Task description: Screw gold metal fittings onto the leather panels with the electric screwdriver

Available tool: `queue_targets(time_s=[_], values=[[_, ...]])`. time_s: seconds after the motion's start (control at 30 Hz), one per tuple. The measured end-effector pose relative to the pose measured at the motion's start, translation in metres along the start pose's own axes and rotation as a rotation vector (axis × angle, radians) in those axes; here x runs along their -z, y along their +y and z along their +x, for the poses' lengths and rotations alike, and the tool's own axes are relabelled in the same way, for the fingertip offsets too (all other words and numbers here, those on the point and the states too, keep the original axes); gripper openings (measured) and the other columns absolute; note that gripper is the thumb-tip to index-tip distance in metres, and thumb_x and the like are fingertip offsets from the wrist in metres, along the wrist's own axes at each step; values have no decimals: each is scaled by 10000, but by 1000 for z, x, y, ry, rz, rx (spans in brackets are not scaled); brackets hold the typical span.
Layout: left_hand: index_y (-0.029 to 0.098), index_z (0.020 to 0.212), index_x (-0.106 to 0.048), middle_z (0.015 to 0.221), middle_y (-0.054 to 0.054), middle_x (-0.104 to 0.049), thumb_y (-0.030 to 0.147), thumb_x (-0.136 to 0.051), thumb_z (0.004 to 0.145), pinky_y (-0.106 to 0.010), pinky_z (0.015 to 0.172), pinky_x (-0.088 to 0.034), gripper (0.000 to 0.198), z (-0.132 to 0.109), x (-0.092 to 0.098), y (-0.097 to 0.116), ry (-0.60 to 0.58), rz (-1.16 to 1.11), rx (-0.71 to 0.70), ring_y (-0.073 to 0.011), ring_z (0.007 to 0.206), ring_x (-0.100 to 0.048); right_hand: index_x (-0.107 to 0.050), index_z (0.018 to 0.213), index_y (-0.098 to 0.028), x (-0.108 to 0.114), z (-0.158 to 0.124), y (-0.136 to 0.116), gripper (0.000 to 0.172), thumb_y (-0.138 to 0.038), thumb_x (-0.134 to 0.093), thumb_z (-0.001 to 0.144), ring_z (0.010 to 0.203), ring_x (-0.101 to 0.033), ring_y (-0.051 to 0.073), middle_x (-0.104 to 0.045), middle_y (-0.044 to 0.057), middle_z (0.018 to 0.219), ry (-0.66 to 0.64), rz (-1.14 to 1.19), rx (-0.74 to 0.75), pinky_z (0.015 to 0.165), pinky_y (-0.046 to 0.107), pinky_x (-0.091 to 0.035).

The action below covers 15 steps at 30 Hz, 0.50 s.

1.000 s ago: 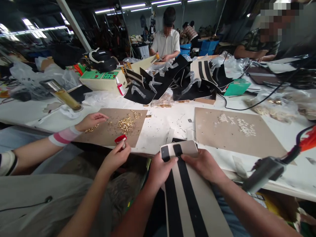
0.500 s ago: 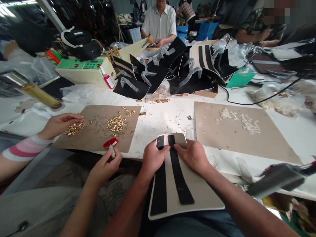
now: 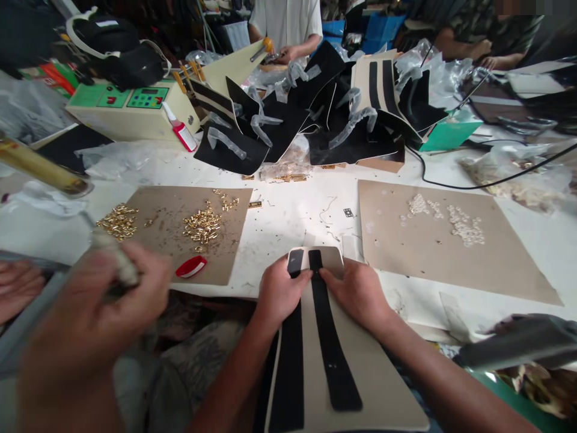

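Observation:
A beige panel (image 3: 374, 385) with two black strips lies over my lap, its narrow end at the table's front edge. My left hand (image 3: 280, 288) grips the left side of that end, thumb pressed on top. On the right side my right hand (image 3: 358, 291) holds the same panel, its thumb on the black strip (image 3: 331, 337). Both thumb tips nearly meet beside a small mark on the strip. The fingers under the panel are hidden.
At the left, a co-worker's blurred hand (image 3: 103, 300) holds a pen-like tool near a brown board (image 3: 175, 240) with gold pieces and a red ring (image 3: 192, 266). White pieces lie on the right board (image 3: 406, 252). Black panels (image 3: 288, 126) are piled behind.
The co-worker's hand with the tool has risen closer to the camera, and their other hand has drawn back from the gold pieces. The panel's wide end reaches lower in view; my grip looks the same.

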<state>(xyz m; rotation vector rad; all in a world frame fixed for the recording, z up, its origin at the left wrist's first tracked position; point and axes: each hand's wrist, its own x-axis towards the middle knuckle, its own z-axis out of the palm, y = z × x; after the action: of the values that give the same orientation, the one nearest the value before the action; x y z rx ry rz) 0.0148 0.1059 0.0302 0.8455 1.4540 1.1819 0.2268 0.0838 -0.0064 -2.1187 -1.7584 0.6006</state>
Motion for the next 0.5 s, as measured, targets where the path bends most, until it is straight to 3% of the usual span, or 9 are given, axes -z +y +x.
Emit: queue_targets(time_s=[0.03, 0.13, 0.5], values=[[214, 747, -776, 738, 12, -790, 167, -858, 678, -280, 695, -585, 117, 2, -16, -15, -75, 113, -29, -232, 785, -752, -686, 857, -214, 0, 0, 0, 273, -460, -618, 953, 787, -754, 294, -792, 102, 838, -3, -4, 0, 675, 340, -458], [237, 891, -790, 904, -29, -830, 226, -792, 769, -340, 766, -569, 123, 8, -41, -41, -263, 501, -157, -270, 863, -763, -690, 892, -215, 0, 0, 0, 262, -455, -609, 959, 810, -754, 298, -791, 100, 856, -14, -10, 6, 687, 342, -458], [238, 1060, -740, 997, -46, -808, 248, -744, 859, -353, 850, -584, 201, 9, -33, -39, -282, 744, -223, -266, 969, -753, -694, 884, -219, -4, 0, 0, 250, -438, -611, 972, 766, -742, 289, -776, 84, 814, 22, -91, 42, 653, 334, -412]])
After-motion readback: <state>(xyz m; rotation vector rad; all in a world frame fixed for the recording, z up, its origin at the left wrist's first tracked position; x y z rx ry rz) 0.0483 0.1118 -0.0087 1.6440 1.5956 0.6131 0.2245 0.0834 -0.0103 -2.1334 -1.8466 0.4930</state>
